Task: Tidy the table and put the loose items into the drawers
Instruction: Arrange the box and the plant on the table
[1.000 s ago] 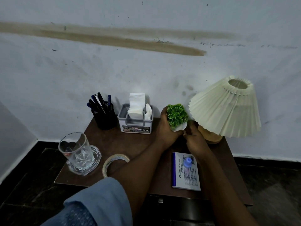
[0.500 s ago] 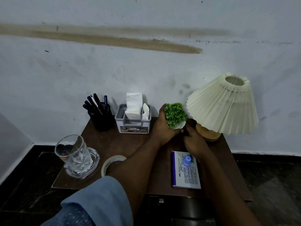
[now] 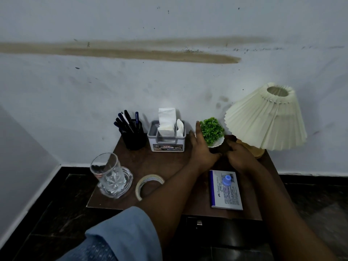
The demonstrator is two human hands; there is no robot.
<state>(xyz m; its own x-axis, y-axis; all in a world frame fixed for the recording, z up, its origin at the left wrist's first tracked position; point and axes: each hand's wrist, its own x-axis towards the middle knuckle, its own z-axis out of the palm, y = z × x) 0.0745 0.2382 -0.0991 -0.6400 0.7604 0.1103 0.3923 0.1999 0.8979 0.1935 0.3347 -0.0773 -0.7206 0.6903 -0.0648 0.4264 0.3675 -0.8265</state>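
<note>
At the back of the small brown table, right up against the wall, both hands are gathered around a little green plant in a white pot. The left hand is cupped against the pot's left side with its fingers loosely spread, index pointing up past the leaves, so it's more resting on it than gripping. The right hand sits just to the right and in front of the pot, fingers curled, but honestly I can't tell if it's got hold of anything since it's so dark there.

The plant is squeezed between a grey tissue box and a pleated cream lamp. A black pen holder full of pens stands left of the tissue box. Nearer the front edge, left to right: a glass standing in a clear ashtray, a roll of tape lying flat and partly under the left forearm, and a stamp pad box with a small blue cap on top of it. A drawer front shows just below the table edge.
</note>
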